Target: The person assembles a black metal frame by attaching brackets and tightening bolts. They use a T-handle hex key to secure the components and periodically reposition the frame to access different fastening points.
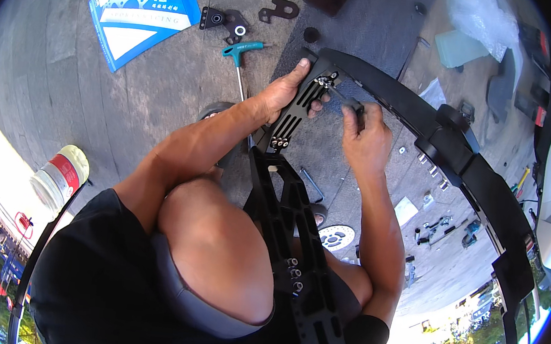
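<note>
The left hand lies flat, clasping the slotted black bracket at its far end. The right hand fists a dark tool there. The bracket's long axis runs away from the person.

— What lies on the floor?
— A blue box, a teal T-handle wrench just beside two black brackets.
— Anything else?
— A white tub far left, a brake disc, a plastic bag.

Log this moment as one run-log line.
left hand: steadies black slotted bracket | right hand: grips dark tool at bracket bolts | nearby: teal T-handle key, blue box
</note>
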Demonstrator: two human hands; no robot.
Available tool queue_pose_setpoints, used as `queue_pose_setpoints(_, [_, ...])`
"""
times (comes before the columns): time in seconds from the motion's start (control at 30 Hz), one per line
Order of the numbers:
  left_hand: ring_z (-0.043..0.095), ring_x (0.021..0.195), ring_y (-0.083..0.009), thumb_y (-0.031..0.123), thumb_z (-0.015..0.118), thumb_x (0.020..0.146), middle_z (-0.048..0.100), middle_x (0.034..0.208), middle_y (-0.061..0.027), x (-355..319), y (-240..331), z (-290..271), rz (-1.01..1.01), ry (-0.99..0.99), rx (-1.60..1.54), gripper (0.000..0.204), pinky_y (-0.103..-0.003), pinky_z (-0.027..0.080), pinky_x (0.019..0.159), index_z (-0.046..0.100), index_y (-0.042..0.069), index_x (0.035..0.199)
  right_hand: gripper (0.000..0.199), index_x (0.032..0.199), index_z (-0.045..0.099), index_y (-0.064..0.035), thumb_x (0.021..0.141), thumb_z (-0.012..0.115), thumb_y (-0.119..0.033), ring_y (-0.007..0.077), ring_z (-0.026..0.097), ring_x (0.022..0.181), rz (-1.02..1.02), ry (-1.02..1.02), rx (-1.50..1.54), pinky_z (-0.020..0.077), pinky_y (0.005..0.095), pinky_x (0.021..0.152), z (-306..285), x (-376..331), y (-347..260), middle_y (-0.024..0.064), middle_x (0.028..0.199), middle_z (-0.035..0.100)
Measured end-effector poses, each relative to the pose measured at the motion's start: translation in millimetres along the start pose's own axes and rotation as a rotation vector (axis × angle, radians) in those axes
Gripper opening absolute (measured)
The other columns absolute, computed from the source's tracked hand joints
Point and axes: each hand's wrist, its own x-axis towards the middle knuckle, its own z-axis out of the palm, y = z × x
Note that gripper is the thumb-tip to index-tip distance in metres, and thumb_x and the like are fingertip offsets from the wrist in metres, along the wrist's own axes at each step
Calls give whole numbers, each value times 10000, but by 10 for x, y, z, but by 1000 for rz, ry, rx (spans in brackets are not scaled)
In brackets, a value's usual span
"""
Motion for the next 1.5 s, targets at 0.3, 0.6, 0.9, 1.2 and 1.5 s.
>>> queue_pose_setpoints(0.3, [544,755,-150,719,311,890,583,930,-101,-12,-23,-3,0,24,39,767,-319,507,680,541,49,1183,315,1089,549,-48,858,684,-214,290,660,586,-10,23,-32,508,398,549,3,-9,30,117,680,644])
queue_pose_setpoints(0.6, [560,717,-150,685,313,912,601,899,-85,3,-22,2,16,12,17,712,-302,522,634,553,80,1201,332,1089,558,-55,847,695,-236,295,679,670,24,-12,-12,522,386,587,-22,-6,5,135,776,672])
queue_pose_setpoints(0.9, [560,727,-156,694,322,904,601,913,-88,-2,-20,6,-3,29,21,720,-305,515,640,548,82,1209,360,1115,571,-46,874,653,-301,303,668,685,116,-52,-169,521,382,604,-20,29,0,146,811,667])
queue_pose_setpoints(1.2, [563,725,-154,700,342,894,607,905,-89,-2,-23,6,10,32,21,721,-297,519,634,553,88,1211,380,1162,529,-63,873,653,-275,316,654,635,-30,-18,-211,510,416,590,-17,13,54,135,734,654])
queue_pose_setpoints(1.5, [549,758,-158,693,319,908,589,935,-109,13,-18,-20,-7,4,7,737,-312,503,678,530,60,1222,275,979,582,-53,889,638,-306,366,647,627,-6,31,-158,490,453,563,-32,42,7,149,677,637])
